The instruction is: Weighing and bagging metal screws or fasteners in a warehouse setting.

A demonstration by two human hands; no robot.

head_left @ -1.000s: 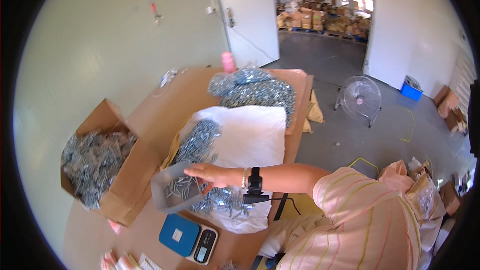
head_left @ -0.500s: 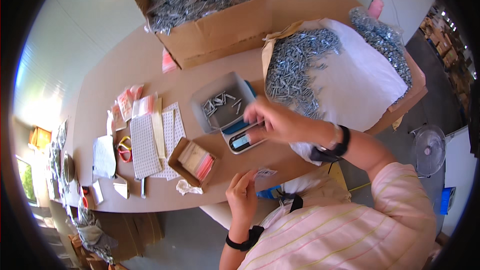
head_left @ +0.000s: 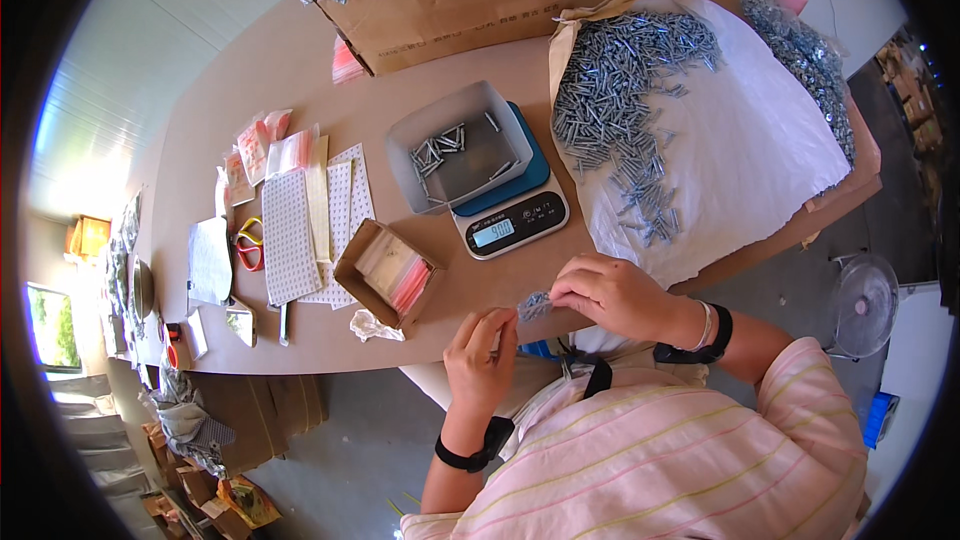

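Observation:
A small clear plastic bag with metal pieces in it hangs between my two hands, just beyond the table's front edge. My left hand pinches its left side. My right hand is closed on its right side, fingertips together. Farther off, a kitchen-type scale with a lit display carries a grey plastic bin. Several slim metal anchors lie loose in that bin. A heap of the same kind of anchors covers part of a white sheet at the right.
A small open carton of red-edged bags stands left of the scale. Beyond it lie punched white sheets, scissors and more small bags. A large cardboard box of metal parts stands at the back. A fan is at the right.
My right hand has come back from beside the bin and scale and now grips the bag together with my left hand. The whole view has shifted slightly.

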